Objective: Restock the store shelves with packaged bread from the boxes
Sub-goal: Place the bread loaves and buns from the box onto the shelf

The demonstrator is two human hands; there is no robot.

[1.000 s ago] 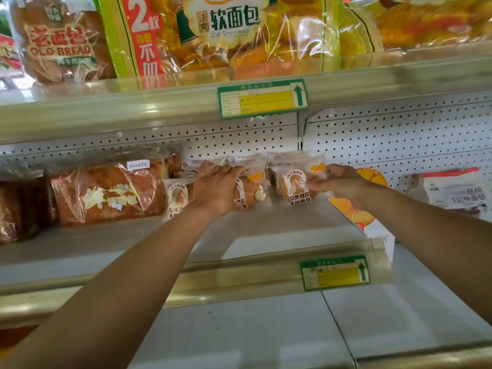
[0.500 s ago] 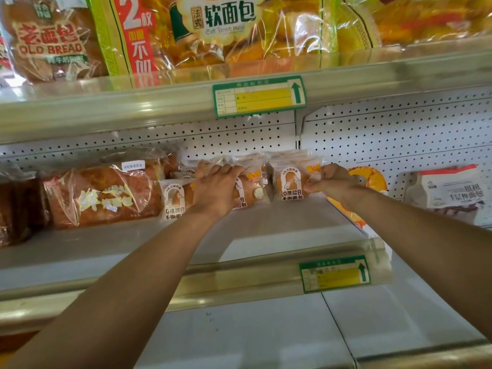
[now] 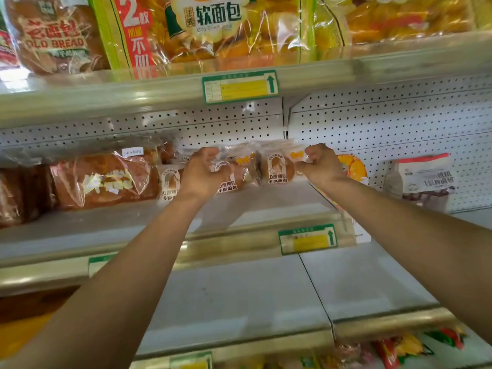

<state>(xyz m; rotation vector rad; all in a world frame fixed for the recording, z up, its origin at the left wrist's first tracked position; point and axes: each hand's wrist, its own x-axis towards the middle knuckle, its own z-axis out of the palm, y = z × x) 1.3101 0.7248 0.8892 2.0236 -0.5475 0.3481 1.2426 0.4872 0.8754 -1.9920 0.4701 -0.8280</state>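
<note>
Small round bread packets stand in a row at the back of the middle shelf (image 3: pixel 266 206). My left hand (image 3: pixel 203 173) has its fingers curled round the top of the middle packet (image 3: pixel 235 174). Another packet (image 3: pixel 170 182) stands just left of that hand. My right hand (image 3: pixel 320 166) pinches the right edge of the rightmost packet (image 3: pixel 277 167), with its fingers curled. Both packets stand upright on the shelf, touching each other.
A large loaf in clear wrap (image 3: pixel 106 179) lies left of the packets. An orange-printed bag (image 3: pixel 352 167) sits behind my right hand, a white bag (image 3: pixel 423 177) further right. Big bread bags (image 3: pixel 213 25) fill the top shelf. Below is a white shelf (image 3: pixel 239 296).
My left hand's fingers, earlier laid flat over the packet, have curled round it. My right hand has closed tighter on its packet's edge. Both packets stay at the shelf's back.
</note>
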